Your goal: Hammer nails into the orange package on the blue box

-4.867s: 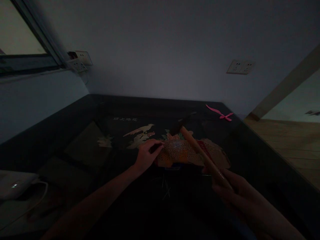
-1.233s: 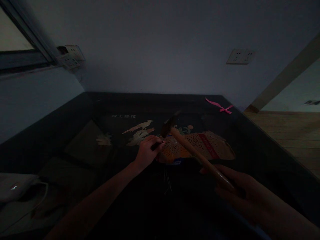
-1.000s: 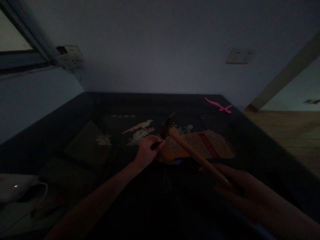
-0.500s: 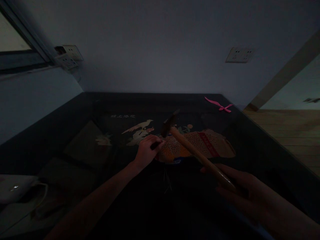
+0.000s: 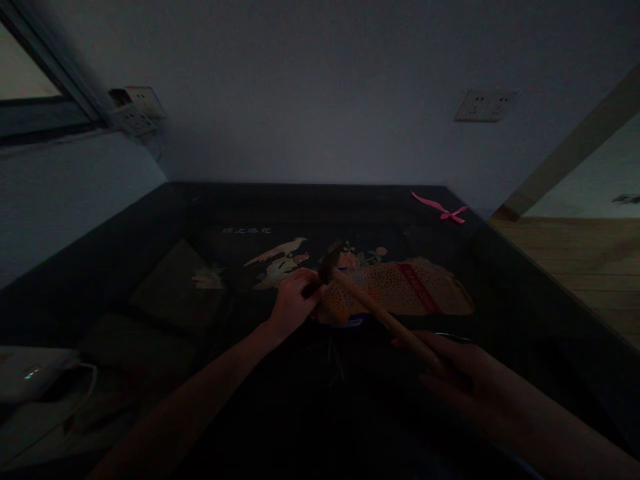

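My right hand (image 5: 455,370) is wrapped round the wooden handle of a hammer (image 5: 383,317). The hammer's dark head is down at the fingertips of my left hand (image 5: 295,297). Those fingers are pinched together over the left end of a flat tan piece (image 5: 387,287), dotted all over with small dark holes and crossed by a red band. What the left fingers hold is too small and dark to make out. Something blue shows under the near edge of the dotted piece. Several thin metal pins or nails (image 5: 336,363) lie on the dark tabletop nearer to me.
The dark glossy table (image 5: 300,203) bears an inlaid bird and flowers. A pink ribbon (image 5: 445,211) lies at its back right corner. To the left is a white device (image 5: 35,373) with a cable. Wall sockets (image 5: 486,105) are behind, and the room is dim.
The hammer has come down and slightly left, so its head is now at my left fingertips. My right hand has shifted a little left with it. My left hand stays in place.
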`<action>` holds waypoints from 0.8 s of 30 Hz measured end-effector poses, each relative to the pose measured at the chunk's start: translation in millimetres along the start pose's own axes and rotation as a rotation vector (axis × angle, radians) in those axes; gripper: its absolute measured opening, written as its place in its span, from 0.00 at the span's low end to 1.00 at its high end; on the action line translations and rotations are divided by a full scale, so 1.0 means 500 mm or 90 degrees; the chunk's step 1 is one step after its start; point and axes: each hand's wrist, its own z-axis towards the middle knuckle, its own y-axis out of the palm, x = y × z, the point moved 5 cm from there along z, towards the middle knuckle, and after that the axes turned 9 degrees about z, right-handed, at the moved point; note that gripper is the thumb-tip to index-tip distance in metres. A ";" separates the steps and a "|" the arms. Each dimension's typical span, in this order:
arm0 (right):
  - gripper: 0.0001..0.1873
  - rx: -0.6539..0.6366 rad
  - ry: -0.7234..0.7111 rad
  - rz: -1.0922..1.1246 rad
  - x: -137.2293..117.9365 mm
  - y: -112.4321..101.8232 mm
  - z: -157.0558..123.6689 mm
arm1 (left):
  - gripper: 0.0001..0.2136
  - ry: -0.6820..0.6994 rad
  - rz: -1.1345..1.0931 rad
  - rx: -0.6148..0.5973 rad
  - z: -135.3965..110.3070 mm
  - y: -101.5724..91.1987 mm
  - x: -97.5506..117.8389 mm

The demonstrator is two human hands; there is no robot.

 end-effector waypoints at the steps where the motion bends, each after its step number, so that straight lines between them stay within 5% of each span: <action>1: 0.21 0.005 -0.009 0.001 -0.001 0.001 0.001 | 0.05 0.000 -0.003 -0.002 -0.001 0.001 -0.002; 11: 0.24 0.063 0.033 0.002 0.013 -0.005 -0.014 | 0.06 0.013 -0.023 0.012 0.000 -0.002 0.007; 24: 0.23 0.020 0.052 0.048 0.024 0.001 -0.006 | 0.05 -0.001 -0.040 -0.001 -0.004 0.000 -0.002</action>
